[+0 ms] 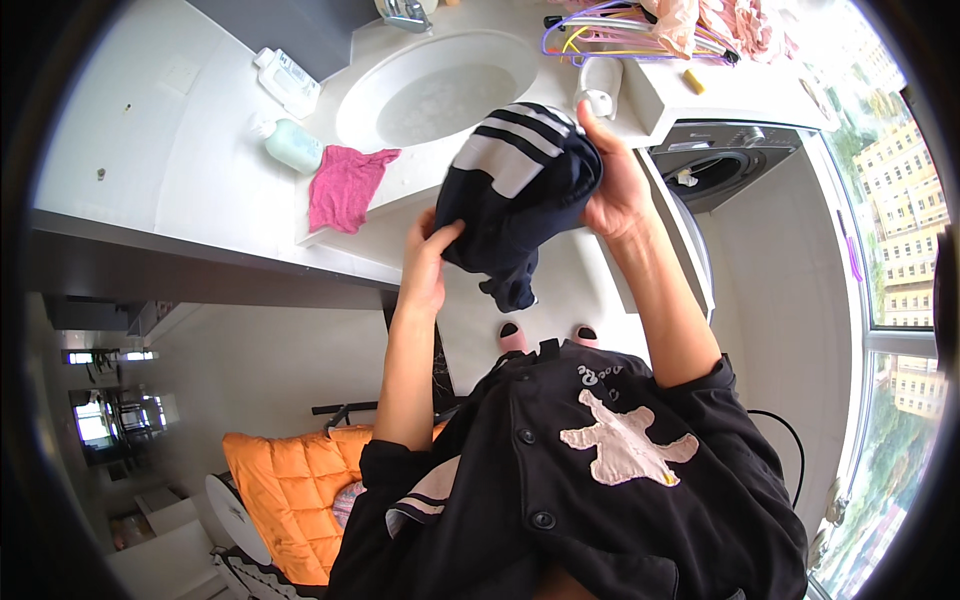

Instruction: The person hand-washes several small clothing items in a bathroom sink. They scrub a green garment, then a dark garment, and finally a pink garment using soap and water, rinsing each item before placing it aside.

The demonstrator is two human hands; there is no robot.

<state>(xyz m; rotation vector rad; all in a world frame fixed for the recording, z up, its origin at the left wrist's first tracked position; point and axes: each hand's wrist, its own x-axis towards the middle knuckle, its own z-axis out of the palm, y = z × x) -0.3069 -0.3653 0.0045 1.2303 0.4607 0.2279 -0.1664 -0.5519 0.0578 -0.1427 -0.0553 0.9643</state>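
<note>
A dark navy garment with white stripes and a white panel [517, 180] is held up in front of me, bunched, its lower end hanging down. My left hand [429, 262] grips its left edge, with the thumb over the fabric. On the other side my right hand [616, 184] holds the upper right edge, thumb pointing up and fingers partly hidden behind the cloth. Beyond the garment is an oval white washbasin [352, 112] with cloudy water in it. A pink cloth [349, 187] lies over the counter's edge to the left.
A pale green pump bottle [294, 145] and a white bottle [289, 82] lie left of the basin. Plastic hangers [600, 34] and pink clothes [757, 30] are at the top right, near a yellow object [694, 82]. A front-loading washing machine [720, 161] stands open at right.
</note>
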